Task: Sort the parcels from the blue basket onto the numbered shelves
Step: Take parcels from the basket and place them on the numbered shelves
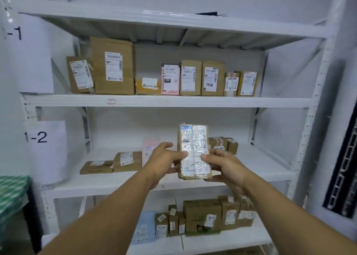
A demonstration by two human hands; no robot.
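Holding a tape-wrapped cardboard parcel (194, 138) upright, you have it raised in front of the middle shelf (116, 189), the level marked by the "1-2" sign (36, 137) on the left post. Your left hand (164, 158) grips its left edge, thumb on the label face and fingers curled behind. Your right hand (224, 165) grips the lower right corner the same way, thumb pressed on the front. The parcel is off the shelf board, held in the air. Behind it on that shelf lie two flat brown parcels (96, 166) to the left and small boxes (224, 143) to the right. The upper shelf (173, 101) carries a row of standing cartons and a pink package (170, 79).
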